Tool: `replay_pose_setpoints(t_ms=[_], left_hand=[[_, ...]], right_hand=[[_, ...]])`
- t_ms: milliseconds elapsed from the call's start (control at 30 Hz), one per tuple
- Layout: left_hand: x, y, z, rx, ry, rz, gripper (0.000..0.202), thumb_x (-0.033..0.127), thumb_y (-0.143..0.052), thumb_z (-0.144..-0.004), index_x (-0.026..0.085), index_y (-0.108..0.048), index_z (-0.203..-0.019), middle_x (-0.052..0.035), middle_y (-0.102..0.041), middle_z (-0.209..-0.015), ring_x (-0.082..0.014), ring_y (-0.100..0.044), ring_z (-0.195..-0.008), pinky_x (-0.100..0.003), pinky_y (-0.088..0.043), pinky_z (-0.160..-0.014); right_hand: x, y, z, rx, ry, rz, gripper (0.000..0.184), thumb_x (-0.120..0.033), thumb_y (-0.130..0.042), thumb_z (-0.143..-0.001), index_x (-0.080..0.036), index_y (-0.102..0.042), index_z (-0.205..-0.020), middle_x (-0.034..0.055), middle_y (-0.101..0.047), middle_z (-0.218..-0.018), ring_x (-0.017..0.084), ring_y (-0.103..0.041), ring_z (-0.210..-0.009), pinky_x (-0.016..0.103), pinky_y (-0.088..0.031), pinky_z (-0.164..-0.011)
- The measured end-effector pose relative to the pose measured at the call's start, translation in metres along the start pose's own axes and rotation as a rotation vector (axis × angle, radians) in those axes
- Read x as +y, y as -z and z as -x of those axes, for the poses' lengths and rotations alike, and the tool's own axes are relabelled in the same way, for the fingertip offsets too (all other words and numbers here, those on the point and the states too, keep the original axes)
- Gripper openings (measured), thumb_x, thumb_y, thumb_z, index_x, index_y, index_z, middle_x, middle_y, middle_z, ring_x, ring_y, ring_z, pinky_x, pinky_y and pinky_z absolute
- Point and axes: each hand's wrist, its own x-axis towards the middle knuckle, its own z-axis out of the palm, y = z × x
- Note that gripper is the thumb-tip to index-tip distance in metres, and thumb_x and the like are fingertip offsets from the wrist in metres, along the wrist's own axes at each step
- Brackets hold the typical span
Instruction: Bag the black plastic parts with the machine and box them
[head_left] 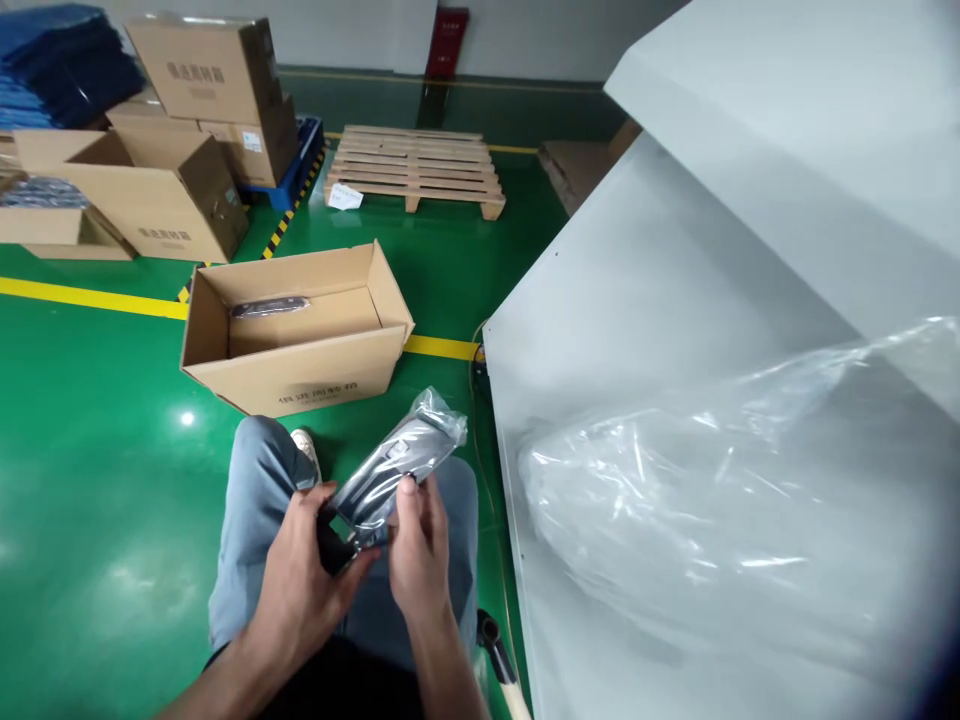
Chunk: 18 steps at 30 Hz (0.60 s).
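Observation:
Above my lap, both hands are closed on a dark, long part in a clear plastic bag [397, 465]. My left hand [300, 560] grips its near end, thumb and fingers around a black section. My right hand [420, 545] pinches the bag's right side, the thumb lying on top. The bag's loose, crinkled end points away from me and to the right. What exactly the dark part is, I cannot make out. Beyond my knees stands an open cardboard box [322, 365] with one similar bagged dark piece [270, 307] lying inside.
A large pale grey panel or cabinet [585, 340] fills the right side, with clear plastic film [675, 500] on it. A wooden pallet [416, 170] lies farther back. Cardboard boxes [210, 80] and blue stacked sheets [60, 70] stand at the back left. Yellow tape [90, 298] crosses the green floor.

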Motion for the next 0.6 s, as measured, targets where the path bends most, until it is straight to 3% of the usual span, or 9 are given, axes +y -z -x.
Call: replay_pose_setpoints(t_ms=[100, 200, 300, 400, 500, 600], left_hand=[[0.003, 0.01, 0.001, -0.164, 0.079, 0.153, 0.069, 0.054, -0.089, -0.078, 0.027, -0.058, -0.133, -0.0118, -0.068, -0.126, -0.0347, -0.063, -0.118, -0.048, -0.048, -0.105], [0.007, 0.022, -0.003, -0.403, 0.26, 0.397, 0.055, 0.067, -0.075, -0.088, 0.024, -0.068, -0.122, -0.0105, -0.072, -0.118, -0.031, -0.065, -0.115, -0.042, -0.052, -0.102], [0.009, 0.026, -0.005, -0.605, 0.483, 0.565, 0.071, 0.083, -0.066, -0.085, 0.019, -0.074, -0.114, -0.0122, -0.075, -0.1, -0.0294, -0.071, -0.094, -0.038, -0.058, -0.084], [0.008, 0.022, -0.003, -0.763, 0.639, 0.704, 0.092, 0.097, -0.048, -0.084, 0.011, -0.076, -0.101, -0.0142, -0.072, -0.079, -0.0235, -0.068, -0.068, -0.031, -0.053, -0.062], [0.011, 0.018, -0.005, -0.716, 0.744, 0.845, 0.099, 0.103, -0.045, -0.078, 0.009, -0.076, -0.089, -0.0153, -0.071, -0.076, -0.0204, -0.065, -0.061, -0.028, -0.05, -0.055], [0.017, 0.016, -0.014, -0.576, 0.752, 0.935, 0.098, 0.103, -0.054, -0.072, 0.01, -0.076, -0.094, -0.0152, -0.073, -0.079, -0.0276, -0.071, -0.073, -0.033, -0.057, -0.065]], right_hand=[[-0.006, 0.002, 0.003, -0.03, -0.083, -0.085, 0.048, -0.06, -0.052, -0.103, -0.02, -0.073, -0.121, 0.0097, -0.078, -0.11, 0.024, -0.075, -0.1, 0.035, -0.063, -0.088], [-0.009, 0.003, 0.003, -0.085, -0.073, -0.155, 0.048, -0.061, -0.052, -0.102, -0.021, -0.075, -0.117, 0.0073, -0.078, -0.1, 0.024, -0.074, -0.095, 0.036, -0.063, -0.086], [-0.01, 0.004, 0.002, -0.095, -0.087, -0.124, 0.048, -0.063, -0.053, -0.101, -0.022, -0.076, -0.112, 0.0066, -0.078, -0.094, 0.025, -0.074, -0.092, 0.036, -0.063, -0.082], [-0.013, 0.006, -0.001, -0.135, -0.08, -0.066, 0.051, -0.064, -0.05, -0.103, -0.023, -0.077, -0.114, 0.0082, -0.079, -0.101, 0.026, -0.074, -0.097, 0.038, -0.063, -0.089], [-0.014, 0.008, -0.001, -0.215, -0.021, -0.077, 0.054, -0.061, -0.045, -0.106, -0.024, -0.068, -0.137, 0.0116, -0.076, -0.122, 0.026, -0.073, -0.109, 0.043, -0.061, -0.1], [-0.013, 0.007, 0.01, -0.205, 0.054, -0.046, 0.05, -0.05, -0.056, -0.105, -0.026, -0.057, -0.148, 0.0124, -0.072, -0.131, 0.023, -0.072, -0.112, 0.04, -0.063, -0.095]])
